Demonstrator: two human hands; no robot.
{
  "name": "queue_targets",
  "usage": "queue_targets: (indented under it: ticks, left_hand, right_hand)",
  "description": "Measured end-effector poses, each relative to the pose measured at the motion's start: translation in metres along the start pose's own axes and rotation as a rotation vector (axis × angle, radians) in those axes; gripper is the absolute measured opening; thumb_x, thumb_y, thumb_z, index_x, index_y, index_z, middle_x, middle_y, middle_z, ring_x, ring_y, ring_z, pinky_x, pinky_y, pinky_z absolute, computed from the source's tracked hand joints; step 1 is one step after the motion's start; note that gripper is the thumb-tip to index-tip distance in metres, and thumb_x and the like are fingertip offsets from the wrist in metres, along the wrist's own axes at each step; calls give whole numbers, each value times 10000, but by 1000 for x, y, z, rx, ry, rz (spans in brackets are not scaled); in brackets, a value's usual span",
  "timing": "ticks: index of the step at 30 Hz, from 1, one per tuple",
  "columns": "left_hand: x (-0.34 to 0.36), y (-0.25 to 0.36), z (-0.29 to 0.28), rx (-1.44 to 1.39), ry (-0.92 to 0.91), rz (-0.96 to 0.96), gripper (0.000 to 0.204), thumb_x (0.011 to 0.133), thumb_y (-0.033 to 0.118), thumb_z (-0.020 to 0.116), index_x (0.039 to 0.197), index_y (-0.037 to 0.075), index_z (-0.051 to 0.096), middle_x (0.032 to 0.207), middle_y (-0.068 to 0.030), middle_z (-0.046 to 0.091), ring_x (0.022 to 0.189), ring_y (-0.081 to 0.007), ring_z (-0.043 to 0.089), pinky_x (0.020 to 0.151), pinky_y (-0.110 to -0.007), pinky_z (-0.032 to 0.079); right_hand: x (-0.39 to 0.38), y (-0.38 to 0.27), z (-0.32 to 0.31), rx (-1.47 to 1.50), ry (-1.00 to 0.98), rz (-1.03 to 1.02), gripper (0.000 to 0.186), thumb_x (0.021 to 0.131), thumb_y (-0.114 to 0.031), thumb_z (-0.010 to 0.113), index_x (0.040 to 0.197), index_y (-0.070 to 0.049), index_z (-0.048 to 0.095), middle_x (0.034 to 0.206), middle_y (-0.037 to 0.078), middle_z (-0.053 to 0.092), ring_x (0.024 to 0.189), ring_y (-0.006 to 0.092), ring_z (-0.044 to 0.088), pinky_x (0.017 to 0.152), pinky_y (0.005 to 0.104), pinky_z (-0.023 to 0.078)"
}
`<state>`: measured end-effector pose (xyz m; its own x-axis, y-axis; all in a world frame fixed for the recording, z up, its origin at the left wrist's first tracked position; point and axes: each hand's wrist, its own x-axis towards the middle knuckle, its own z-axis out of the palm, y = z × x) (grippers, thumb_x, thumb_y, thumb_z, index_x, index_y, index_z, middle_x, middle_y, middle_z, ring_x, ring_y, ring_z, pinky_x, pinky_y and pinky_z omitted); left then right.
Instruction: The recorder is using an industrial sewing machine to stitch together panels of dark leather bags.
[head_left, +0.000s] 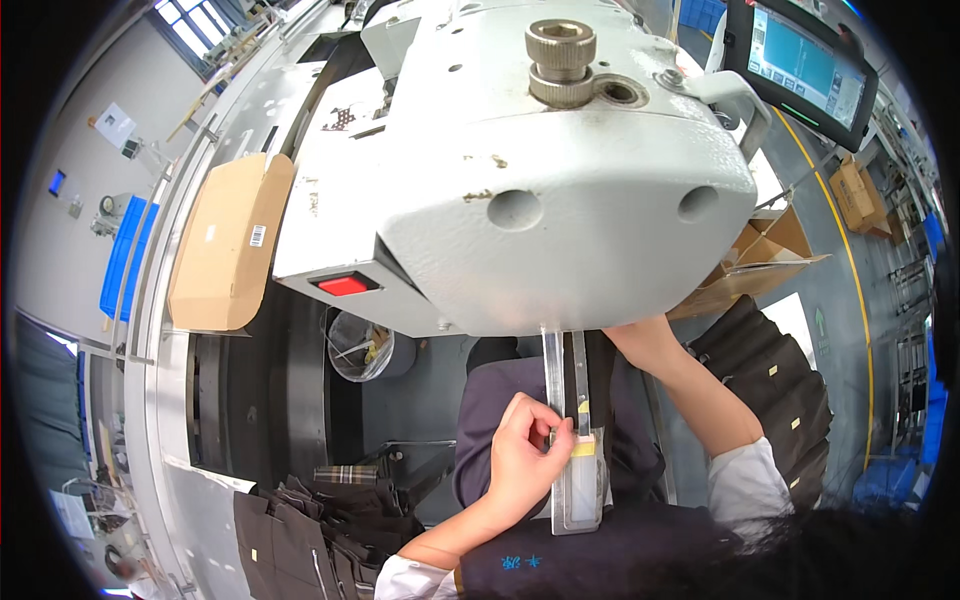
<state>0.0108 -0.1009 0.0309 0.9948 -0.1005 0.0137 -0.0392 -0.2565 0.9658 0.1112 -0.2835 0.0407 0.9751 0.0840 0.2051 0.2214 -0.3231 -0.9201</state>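
Note:
My left hand [527, 455] is closed in a pinch, thumb against curled fingers, beside a narrow clear plastic guide strip [583, 505] with yellow marks. Whatever lies between its fingertips is too small to make out. The strip runs away from me under the large white head of a sewing machine [570, 240]. Dark fabric [600, 375] shows along the strip's right side. My right hand [640, 342] reaches under the machine head next to that fabric, and its fingers are hidden there.
Dark garment pieces are piled at lower left [290, 530] and at right [770, 400]. A waste bin [400, 358] stands under the machine. Cardboard boxes sit at left [225, 245] and right [755, 265]. A control screen [800, 65] is at upper right.

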Motion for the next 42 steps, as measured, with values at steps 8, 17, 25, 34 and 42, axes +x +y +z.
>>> queue_targets:
  ticks: [8,17,25,34,42]
  left_hand:
    - [-3,-8,-3,-284,-121,-136,216,809,-21,655,834,69,461,800,37,410,621,-18,333,565,-178,307]
    - [-4,-10,-1,-348,-88,-168,228,793,-20,660,810,74,453,798,27,366,592,-33,299,522,-194,266]
    - [-2,-13,1,-184,-45,1,209,806,9,671,815,69,471,846,0,384,602,-46,330,519,-205,304]
    - [1,-11,1,-274,-48,-39,226,789,-21,669,801,66,461,844,0,400,595,-43,342,511,-196,306]
    - [2,-12,0,-271,-53,-48,235,783,-35,665,791,66,453,834,3,401,599,-42,346,507,-198,312]
  right_hand:
    - [-4,0,6,103,11,0,279,836,23,527,1114,22,508,1011,96,563,932,174,543,856,290,426]
    - [-10,6,12,74,73,20,323,838,16,529,1160,28,496,1034,116,567,1002,209,550,899,302,414]
    - [-17,14,11,-10,36,-1,147,858,-31,577,974,12,498,867,67,573,836,127,559,788,264,435]
    - [-16,7,16,86,92,7,101,863,-15,569,914,-4,482,808,38,565,813,89,540,775,242,425]
    - [-17,5,18,141,113,22,102,860,-5,566,911,-8,477,783,26,522,785,80,503,765,236,414]
